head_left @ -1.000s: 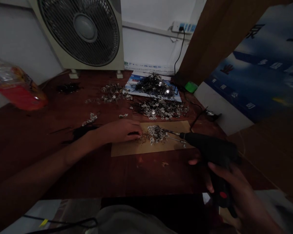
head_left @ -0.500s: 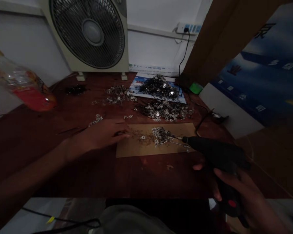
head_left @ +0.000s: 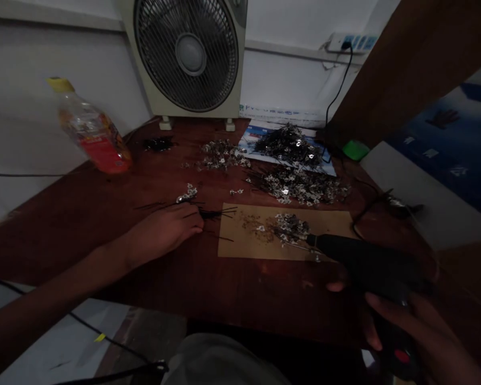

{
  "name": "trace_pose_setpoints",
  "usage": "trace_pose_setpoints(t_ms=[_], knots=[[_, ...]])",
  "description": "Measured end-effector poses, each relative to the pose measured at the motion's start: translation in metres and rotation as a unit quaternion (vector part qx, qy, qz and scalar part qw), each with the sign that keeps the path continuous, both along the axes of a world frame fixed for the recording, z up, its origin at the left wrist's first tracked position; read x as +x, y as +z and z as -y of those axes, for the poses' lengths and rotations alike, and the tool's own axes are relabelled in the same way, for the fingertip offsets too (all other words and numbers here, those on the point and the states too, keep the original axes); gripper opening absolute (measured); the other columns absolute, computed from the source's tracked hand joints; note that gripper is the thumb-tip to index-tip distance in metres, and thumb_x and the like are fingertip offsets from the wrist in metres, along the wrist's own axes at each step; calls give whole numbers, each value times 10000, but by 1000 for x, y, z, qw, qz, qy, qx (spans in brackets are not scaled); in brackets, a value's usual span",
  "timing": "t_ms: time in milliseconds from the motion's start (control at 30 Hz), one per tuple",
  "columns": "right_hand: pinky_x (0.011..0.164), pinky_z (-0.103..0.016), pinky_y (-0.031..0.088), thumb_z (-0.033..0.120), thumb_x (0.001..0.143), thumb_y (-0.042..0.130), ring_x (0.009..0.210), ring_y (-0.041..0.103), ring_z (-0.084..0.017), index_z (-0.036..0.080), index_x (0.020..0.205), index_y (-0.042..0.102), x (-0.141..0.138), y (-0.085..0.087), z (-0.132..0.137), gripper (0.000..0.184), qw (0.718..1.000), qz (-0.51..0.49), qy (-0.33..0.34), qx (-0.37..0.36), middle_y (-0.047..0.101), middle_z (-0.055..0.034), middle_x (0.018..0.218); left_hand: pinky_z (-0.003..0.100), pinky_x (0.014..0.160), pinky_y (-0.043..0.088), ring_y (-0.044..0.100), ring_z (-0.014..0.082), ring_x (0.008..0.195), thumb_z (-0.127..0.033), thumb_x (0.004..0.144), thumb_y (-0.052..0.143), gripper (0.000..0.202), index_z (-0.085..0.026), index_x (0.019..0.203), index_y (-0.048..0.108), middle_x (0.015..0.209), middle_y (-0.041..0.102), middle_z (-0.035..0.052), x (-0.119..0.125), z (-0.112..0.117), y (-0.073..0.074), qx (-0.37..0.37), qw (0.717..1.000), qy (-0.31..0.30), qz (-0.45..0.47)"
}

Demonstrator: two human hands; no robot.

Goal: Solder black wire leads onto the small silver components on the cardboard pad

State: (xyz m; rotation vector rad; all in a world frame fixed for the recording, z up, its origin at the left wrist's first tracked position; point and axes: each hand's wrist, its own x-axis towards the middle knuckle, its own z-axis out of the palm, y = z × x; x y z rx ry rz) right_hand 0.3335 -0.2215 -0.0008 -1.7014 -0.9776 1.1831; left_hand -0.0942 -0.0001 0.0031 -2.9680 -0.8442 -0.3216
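Note:
My left hand (head_left: 178, 224) is closed around a bunch of thin black wires (head_left: 213, 214), just left of a tan board (head_left: 232, 248). The wire ends stick out past its fingers over the board's left edge. My right hand (head_left: 401, 321) grips a black pistol-shaped soldering gun (head_left: 361, 254) with a red button on its handle. The gun's slim tip points left into a heap of small silver metal pieces (head_left: 292, 225) on the board, partly hiding it. A single metal piece (head_left: 261, 228) lies among brown specks left of the heap.
Behind the board lie piles of metal pieces with black wires (head_left: 304, 184), some on a printed sheet (head_left: 246, 136). A box fan (head_left: 190, 53), a bottle with a yellow cap (head_left: 102, 144) and a green object (head_left: 356, 150) stand farther back. A power strip (head_left: 356, 43) is on the wall.
The view has turned left, so the scene shifts right. My left hand has drawn back from the board's edge, and black wires now show in its fingers. My right hand keeps hold of the soldering gun.

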Motion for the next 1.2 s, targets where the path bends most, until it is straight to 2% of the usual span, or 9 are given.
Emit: trace_pose_setpoints(t_ms=[133,233,333,433,567,667,833,1033,1200], knots=[[395,-227,355,664,911,767,443,502,-138,168,1085,864,-12,11,-9,535,1000,-10,21,-16,636,-55,531,366,877,465,614,226,931,-159,1091,483,213,-197,963,650,998,668,64,3,2,-3,57,997,-15,-43],[395,-221,301,696,852,802,428,423,-110,151,1039,878,-28,22,-12,581,1000,-5,-23,-1,599,-41,490,380,846,448,597,233,897,-153,1091,459,199,-194,961,603,994,656,70,6,-3,-5,43,999,-12,-22],[458,-209,343,673,849,821,470,463,-103,165,1070,865,-41,30,-13,557,999,-9,-49,-2,589,-9,496,375,803,446,601,232,862,-218,1123,406,208,-200,988,564,977,644,65,18,-10,-4,6,999,13,39],[482,-214,356,681,846,824,494,492,-110,161,1080,857,-46,34,-15,571,999,-11,-39,-14,608,-3,511,340,759,456,631,203,819,-225,1132,390,201,-204,1013,551,936,648,36,43,-14,-1,-20,998,2,65],[562,-247,438,677,895,786,554,593,-148,167,1080,860,-49,33,-19,548,1000,0,-4,-14,669,-24,548,331,860,490,682,208,993,-141,1103,438,170,-181,1110,603,1087,693,70,78,-18,0,-51,995,-49,65],[619,-268,454,680,927,756,554,609,-148,171,1110,851,-52,32,-22,549,999,20,21,-14,673,-15,550,326,877,507,683,207,1041,-148,1107,443,213,-173,1178,642,1156,694,91,91,-23,-7,-53,995,-62,63],[529,-252,419,695,950,719,517,588,-148,158,1150,790,-54,27,-24,577,999,30,40,-11,658,-4,549,329,854,520,681,206,999,-235,1137,419,283,-161,1103,690,1074,700,81,91,-24,-22,-8,996,-47,71],[493,-248,384,706,938,718,514,526,-147,161,1137,749,-50,24,-21,581,996,69,26,-45,637,-1,550,320,821,530,692,197,954,-275,1134,417,300,-174,1042,685,1029,713,63,87,-15,-20,26,994,-45,99],[533,-283,455,764,896,718,536,564,-172,193,1112,801,-51,33,-24,615,992,102,10,-74,631,-1,553,318,842,542,703,201,992,-287,1134,406,319,-183,1044,693,1060,738,74,88,-14,-23,34,994,-39,91]])
